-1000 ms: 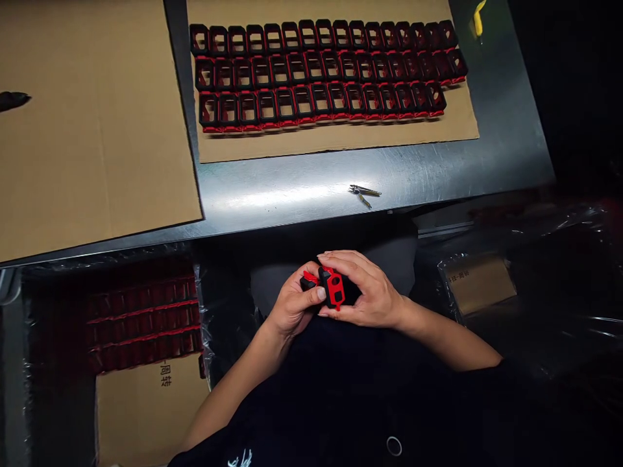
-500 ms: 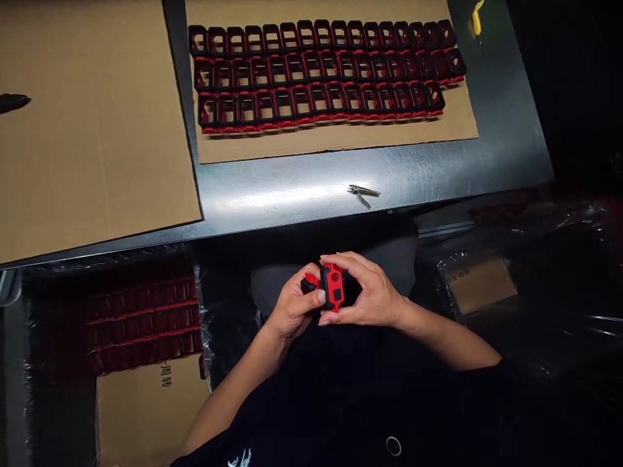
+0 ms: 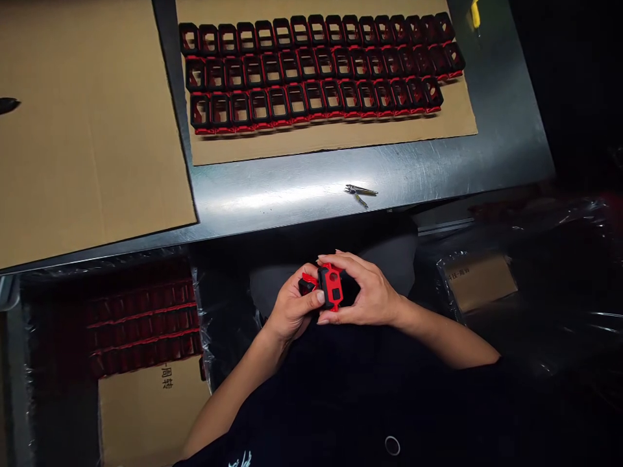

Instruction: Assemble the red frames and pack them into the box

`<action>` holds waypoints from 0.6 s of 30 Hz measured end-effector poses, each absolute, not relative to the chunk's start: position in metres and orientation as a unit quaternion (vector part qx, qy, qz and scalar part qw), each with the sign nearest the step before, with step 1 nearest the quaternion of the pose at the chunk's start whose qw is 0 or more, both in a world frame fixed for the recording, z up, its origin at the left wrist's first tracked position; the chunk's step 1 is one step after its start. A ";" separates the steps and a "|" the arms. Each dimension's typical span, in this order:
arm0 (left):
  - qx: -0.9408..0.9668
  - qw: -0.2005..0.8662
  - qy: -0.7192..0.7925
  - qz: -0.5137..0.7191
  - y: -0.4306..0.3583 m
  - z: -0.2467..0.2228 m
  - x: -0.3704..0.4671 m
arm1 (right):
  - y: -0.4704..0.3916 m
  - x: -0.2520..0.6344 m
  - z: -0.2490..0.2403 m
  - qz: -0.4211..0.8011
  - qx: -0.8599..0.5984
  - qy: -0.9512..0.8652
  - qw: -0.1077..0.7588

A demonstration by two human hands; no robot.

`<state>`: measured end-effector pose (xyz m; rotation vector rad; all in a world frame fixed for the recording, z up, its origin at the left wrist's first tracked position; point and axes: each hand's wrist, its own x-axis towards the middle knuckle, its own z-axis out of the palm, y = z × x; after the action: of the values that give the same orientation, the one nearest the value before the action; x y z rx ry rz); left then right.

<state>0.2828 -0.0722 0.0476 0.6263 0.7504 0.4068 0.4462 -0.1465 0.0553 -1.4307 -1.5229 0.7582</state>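
Observation:
Above my lap, a red and black plastic housing (image 3: 333, 287) is gripped between my two hands. My left hand (image 3: 296, 305) is closed, its thumb pressed on the black side of the piece. A second red and black part (image 3: 307, 284) shows between the left fingers; whether it is a separate housing is hard to tell. My right hand (image 3: 372, 290) curls round the housing from the right, fingers at its upper end and thumb at its lower end. The far side of the housing is hidden.
Rows of red and black housings (image 3: 315, 97) stand on cardboard (image 3: 341, 144) on the metal table (image 3: 272, 194). Nippers (image 3: 361, 192) lie near its edge. A yellow-handled tool (image 3: 476, 14) is far right. Another cardboard sheet (image 3: 97, 143) covers the left. More housings (image 3: 146, 321) fill a plastic-lined container below.
My view has shifted slightly, so the table and rows sit a little further left. Both hands keep their hold on the housing, with scarcely any movement.

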 end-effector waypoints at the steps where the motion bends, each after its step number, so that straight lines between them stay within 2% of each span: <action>1: 0.303 0.858 0.361 0.203 -0.072 0.047 0.283 | -0.147 0.446 0.055 0.305 -0.572 -0.617 0.447; 6: 0.315 0.848 0.363 0.222 -0.073 0.047 0.283 | -0.146 0.447 0.054 0.292 -0.563 -0.633 0.445; 12: 0.256 0.900 0.329 0.126 -0.074 0.045 0.288 | -0.139 0.447 0.062 0.280 -0.566 -0.654 0.417; 15: 0.245 0.908 0.320 0.115 -0.074 0.042 0.291 | -0.133 0.446 0.081 0.257 -0.588 -0.681 0.354; 18: 0.245 0.891 0.362 0.125 -0.075 0.040 0.292 | -0.127 0.444 0.108 0.225 -0.614 -0.712 0.256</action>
<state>0.2919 -0.0751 0.0399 0.5082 0.7508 0.2595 0.4439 -0.1265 0.1079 -1.6661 -1.9332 0.6117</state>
